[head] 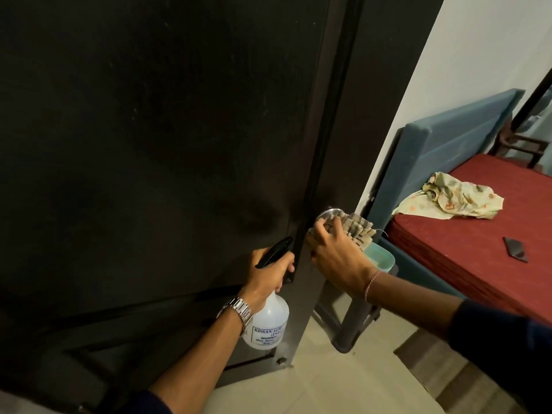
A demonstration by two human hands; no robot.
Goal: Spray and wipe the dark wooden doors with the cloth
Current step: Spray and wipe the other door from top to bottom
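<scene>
**Cloth on the knob, sprayer held low at the door's edge**

You stood close to the dark wooden door (149,144), which filled the left and middle of the view. Your right hand (334,258) was curled around the cloth (358,231), a crumpled, patterned rag, and pressed it against the round metal knob (328,213) at the door's right edge; part of the knob showed above your fingers. Your left hand (268,276) gripped the neck of the spray bottle (268,324), fingers wrapped below its black trigger head (274,251), whose nozzle pointed up and to the right toward the door's edge. The clear bottle body hung below your fist, its printed label facing you. A metal watch (239,312) sat on your left wrist and a thin bracelet (372,285) on your right.

Just beyond your right hand was a pale green tub (383,258). Farther right stood a bed (478,234) with a red cover and a blue headboard; a crumpled floral fabric (454,198) and a dark phone (516,249) lay on it, well apart.
</scene>
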